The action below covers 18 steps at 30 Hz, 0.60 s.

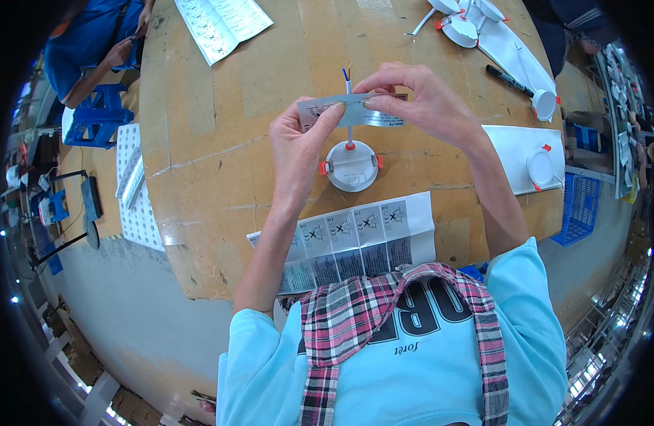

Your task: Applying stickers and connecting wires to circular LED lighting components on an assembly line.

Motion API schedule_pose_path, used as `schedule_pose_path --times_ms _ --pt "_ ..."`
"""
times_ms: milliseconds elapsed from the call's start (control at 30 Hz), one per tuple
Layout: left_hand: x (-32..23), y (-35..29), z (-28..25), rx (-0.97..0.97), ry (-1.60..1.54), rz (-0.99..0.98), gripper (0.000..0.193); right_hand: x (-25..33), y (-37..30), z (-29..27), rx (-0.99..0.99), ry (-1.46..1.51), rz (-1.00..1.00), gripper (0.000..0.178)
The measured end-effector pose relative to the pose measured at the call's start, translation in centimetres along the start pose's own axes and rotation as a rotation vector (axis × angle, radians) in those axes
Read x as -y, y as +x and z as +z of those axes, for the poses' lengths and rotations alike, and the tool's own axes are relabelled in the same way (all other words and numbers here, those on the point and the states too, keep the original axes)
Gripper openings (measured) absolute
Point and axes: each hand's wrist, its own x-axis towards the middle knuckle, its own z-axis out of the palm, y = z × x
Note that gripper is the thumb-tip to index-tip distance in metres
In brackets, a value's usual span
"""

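Observation:
Between my hands a silver printed label (352, 116) is stretched across the white cable (350, 135) of a small round downlight. My left hand (296, 145) pinches the label's left part, thumb on top. The right part is gripped by my right hand (432, 106) between thumb and fingers. The downlight (352, 170) lies on the table with its back up and an orange clip on each side. Its cable runs away from me, past the label, to bare ends with a blue wire (345, 74). A sheet of silver labels (352, 238) lies in front of me.
Several more downlights (460, 30) lie at the far right, near a black marker (509, 80). Another downlight (541, 167) rests on white sheets at the right. A printed sheet (220, 27) lies at the far left. Beside the table are a blue crate (578, 209) and a seated person (93, 50).

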Motion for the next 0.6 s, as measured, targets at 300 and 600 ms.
schedule_pose_path --times_ms 300,600 --pt "0.16 0.09 0.36 -0.028 -0.009 0.058 0.016 -0.28 0.05 0.00 -0.006 -0.001 -0.032 0.020" --pt "0.31 0.15 0.08 -0.010 -0.007 0.015 0.011 -0.48 0.23 -0.15 0.004 -0.009 -0.042 0.019"
